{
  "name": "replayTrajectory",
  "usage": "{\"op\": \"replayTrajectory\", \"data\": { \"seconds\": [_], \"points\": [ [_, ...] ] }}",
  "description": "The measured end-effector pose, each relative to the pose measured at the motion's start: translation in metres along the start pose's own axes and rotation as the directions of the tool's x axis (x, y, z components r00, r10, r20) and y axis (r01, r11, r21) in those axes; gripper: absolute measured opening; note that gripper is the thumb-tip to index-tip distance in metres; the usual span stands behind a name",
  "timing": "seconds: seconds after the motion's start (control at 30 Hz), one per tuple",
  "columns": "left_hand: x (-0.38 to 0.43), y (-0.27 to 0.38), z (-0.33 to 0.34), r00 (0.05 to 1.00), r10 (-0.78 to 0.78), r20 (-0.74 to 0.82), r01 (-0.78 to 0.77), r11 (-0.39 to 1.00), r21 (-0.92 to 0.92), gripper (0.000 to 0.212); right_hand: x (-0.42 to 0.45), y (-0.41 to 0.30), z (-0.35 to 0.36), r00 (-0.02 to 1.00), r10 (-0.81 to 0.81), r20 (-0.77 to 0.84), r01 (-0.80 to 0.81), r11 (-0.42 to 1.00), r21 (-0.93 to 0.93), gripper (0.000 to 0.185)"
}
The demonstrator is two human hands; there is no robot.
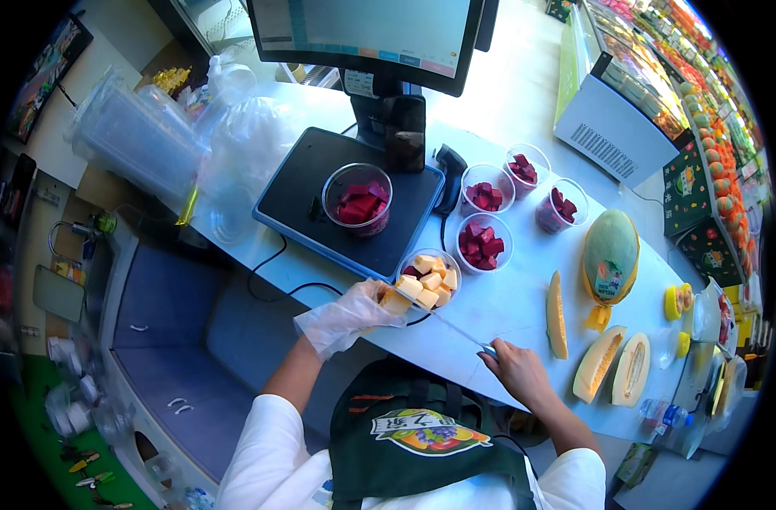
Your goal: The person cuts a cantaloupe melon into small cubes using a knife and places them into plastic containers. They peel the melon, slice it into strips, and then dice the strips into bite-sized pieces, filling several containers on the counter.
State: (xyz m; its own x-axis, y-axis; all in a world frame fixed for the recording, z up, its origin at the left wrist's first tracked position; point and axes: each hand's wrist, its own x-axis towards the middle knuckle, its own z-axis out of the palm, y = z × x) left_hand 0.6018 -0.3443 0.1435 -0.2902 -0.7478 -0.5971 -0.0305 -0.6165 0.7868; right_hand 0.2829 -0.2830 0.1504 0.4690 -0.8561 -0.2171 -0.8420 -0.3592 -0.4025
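My left hand (362, 313), in a clear plastic glove, holds a piece of orange melon (395, 301) at the near rim of a clear plastic cup (457, 280) of melon cubes, with some dark red fruit under them. My right hand (515, 368) is bare and grips the handle of a knife (455, 327), whose blade reaches to the melon in my left hand. Another clear cup with dark red fruit cubes (360, 205) stands on the black scale (324, 172). Several more cups of red cubes (483, 245) stand to the right of it.
A whole netted melon (611, 255) and cut melon wedges (557, 315) lie at the right. A monitor (369, 32) and a handheld scanner (450, 175) are behind. Plastic bags (248, 140) and stacked clear containers (139, 140) are at the left. A water bottle (665, 413) lies near the right edge.
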Motion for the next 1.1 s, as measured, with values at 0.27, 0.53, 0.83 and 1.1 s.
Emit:
{"op": "replayTrajectory", "data": {
  "seconds": [0.27, 0.53, 0.83, 1.1],
  "points": [
    [-0.01, 0.005, 0.007, 0.997, 0.018, 0.077, -0.035, 0.973, 0.229, 0.053, 0.032, -0.014, 0.006, 0.997, 0.053, 0.06, -0.052, 0.998, -0.019, 0.032],
    [-0.021, 0.02, -0.001, 0.975, 0.206, 0.078, -0.184, 0.956, -0.229, 0.059, 0.04, 0.0, -0.004, 0.998, 0.033, -0.044, -0.029, 0.995, 0.1, 0.029],
    [-0.002, 0.004, -0.009, 0.99, 0.034, -0.139, -0.071, 0.961, -0.268, 0.064, 0.012, 0.019, -0.037, 0.987, 0.151, 0.049, -0.151, 0.988, 0.009, 0.031],
    [-0.007, 0.004, 0.0, 0.999, -0.001, -0.052, -0.016, 0.952, -0.305, 0.062, 0.018, 0.022, -0.038, 0.996, 0.084, -0.038, -0.085, 0.996, -0.027, 0.033]
  ]
}}
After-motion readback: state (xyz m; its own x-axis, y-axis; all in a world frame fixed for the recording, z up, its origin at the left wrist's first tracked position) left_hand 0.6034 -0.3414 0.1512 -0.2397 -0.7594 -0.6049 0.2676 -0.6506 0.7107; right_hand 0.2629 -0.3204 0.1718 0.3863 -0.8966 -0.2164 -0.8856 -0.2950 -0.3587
